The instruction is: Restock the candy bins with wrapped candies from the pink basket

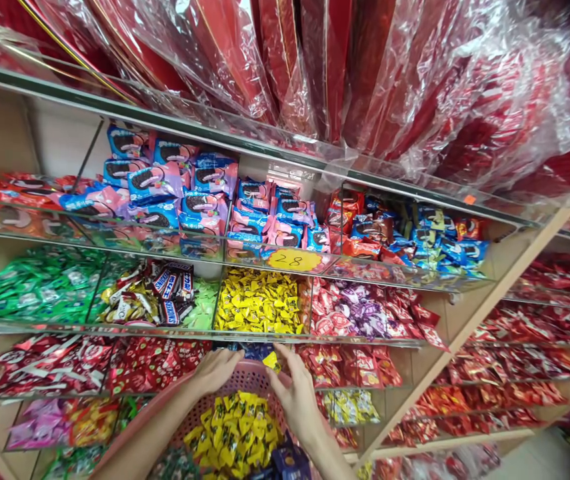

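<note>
Pink plastic basket right up front, the kind with holes all over the sides, and it's got a big heap of yellow candies in the middle. Some dark blue packets sit at the right of the heap, plus a dark green bunch on the left that's kinda blurry.

Both arms reach forward over the basket. Left hand is at the far rim, palm down, fingers stretched forward and pretty close together; can't tell if they're actually gripping the edge. Right hand is at the far right side of the rim with a moderate gap between thumb and fingers. One single yellow wrapper shows right in that gap, but honestly can't tell if it's pinched or just sitting behind. Dark blue wrappers peek out on the shelf past the fingertips.

Just above the hands there's a compartment of shelf yellow candies that look a lot like the basket ones. Left of that: Snickers bars, then green packets. One shelf up it's blue and pink cookie packs, with a yellow price tag reading 28 on the clear front panel. Way up top, red stuff in clear plastic.
</note>
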{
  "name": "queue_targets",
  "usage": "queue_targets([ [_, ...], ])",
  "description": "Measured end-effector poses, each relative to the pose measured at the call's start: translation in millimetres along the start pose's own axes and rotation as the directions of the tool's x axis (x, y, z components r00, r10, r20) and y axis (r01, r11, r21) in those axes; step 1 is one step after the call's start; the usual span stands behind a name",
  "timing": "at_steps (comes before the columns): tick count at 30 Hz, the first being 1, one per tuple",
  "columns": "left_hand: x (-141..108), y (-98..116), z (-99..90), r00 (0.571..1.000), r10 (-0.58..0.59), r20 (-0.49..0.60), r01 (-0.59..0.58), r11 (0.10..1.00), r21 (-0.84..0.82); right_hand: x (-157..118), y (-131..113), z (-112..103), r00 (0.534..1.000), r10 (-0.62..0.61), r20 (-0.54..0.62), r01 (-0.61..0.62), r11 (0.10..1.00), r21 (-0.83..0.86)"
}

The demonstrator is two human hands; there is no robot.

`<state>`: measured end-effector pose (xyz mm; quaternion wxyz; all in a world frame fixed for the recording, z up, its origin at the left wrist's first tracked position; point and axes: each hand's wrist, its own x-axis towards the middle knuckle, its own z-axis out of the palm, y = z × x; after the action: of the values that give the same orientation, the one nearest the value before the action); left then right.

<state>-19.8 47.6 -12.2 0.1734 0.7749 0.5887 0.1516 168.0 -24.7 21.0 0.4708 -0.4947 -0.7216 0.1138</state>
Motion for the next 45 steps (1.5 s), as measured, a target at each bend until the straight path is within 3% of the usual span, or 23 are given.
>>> queue_targets([
  [7, -0.3, 0.6, -2.2, 0.999, -0.038, 0.032, 0.040, 0.997, -0.061, -17.2, 21.6, 14.5, 0.992, 0.061, 0.107, -0.062, 0.998, 0.007],
  [12, -0.4, 2.2, -2.8, 0.999, -0.033, 0.027, 0.034, 0.998, -0.054, -30.8, 31.6, 29.3, 0.960, 0.034, 0.277, 0.019, 0.982, -0.187],
  [15, -0.8, 2.3, -1.6, 0.999, -0.048, 0.002, 0.048, 0.998, -0.051, -28.3, 28.7, 37.3, 0.935, 0.060, 0.351, 0.085, 0.919, -0.384],
  [19, -1.8, 2.3, -0.7, 0.999, -0.047, -0.013, 0.046, 0.998, -0.053, -23.1, 23.4, 48.9, 0.922, 0.084, 0.378, 0.179, 0.772, -0.609],
  [25, -2.3, 1.0, -0.9, 1.000, -0.012, -0.028, 0.010, 0.998, -0.058, -20.6, 18.8, 48.5, 0.930, 0.062, 0.362, 0.211, 0.715, -0.666],
  [31, -1.5, 0.5, -1.4, 1.000, 0.027, -0.014, -0.028, 0.997, -0.077, 34.9, -14.5, 2.2, 0.968, -0.086, 0.234, 0.206, 0.804, -0.558],
  [34, -1.9, 1.0, -1.1, 1.000, 0.011, -0.023, -0.013, 0.997, -0.080, 69.8, -23.1, -13.3, 0.977, -0.030, 0.211, 0.150, 0.802, -0.578],
  [39, -2.7, -0.7, -0.2, 1.000, 0.005, -0.030, -0.008, 0.995, -0.099, 119.3, -20.6, -25.4, 0.952, 0.034, 0.305, 0.142, 0.832, -0.536],
  [43, -3.2, -2.5, -0.1, 1.000, -0.004, -0.030, 0.000, 0.994, -0.113, 153.8, -17.6, -31.3, 0.988, 0.108, 0.109, 0.004, 0.691, -0.723],
  [45, -3.3, -2.8, 0.2, 1.000, -0.002, -0.031, -0.001, 0.993, -0.115, 166.6, -17.1, -29.3, 0.984, 0.151, 0.096, -0.016, 0.611, -0.792],
])
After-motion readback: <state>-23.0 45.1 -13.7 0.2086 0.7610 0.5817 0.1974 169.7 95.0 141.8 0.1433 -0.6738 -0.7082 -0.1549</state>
